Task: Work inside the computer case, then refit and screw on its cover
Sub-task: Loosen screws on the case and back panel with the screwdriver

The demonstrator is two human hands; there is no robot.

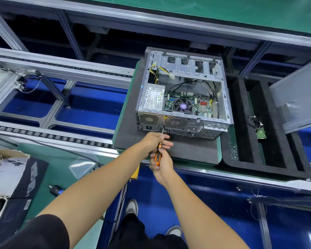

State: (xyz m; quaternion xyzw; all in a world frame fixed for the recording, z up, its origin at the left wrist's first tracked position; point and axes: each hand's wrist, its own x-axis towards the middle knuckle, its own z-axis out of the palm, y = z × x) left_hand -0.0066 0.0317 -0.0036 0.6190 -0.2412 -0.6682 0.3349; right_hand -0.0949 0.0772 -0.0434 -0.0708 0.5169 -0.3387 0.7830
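An open computer case lies on its side on a dark foam pad, its motherboard, fan and power supply exposed. Its grey metal cover leans at the far right, off the case. My right hand grips the orange-and-black handle of a screwdriver. My left hand pinches the shaft just above it. The tip meets the case's rear panel near the fan grille, beside the power supply.
A black foam tray with a small green board and cables lies right of the case. An electric screwdriver, a clear plastic bag and boxes are on the green bench at left. Conveyor rails run behind.
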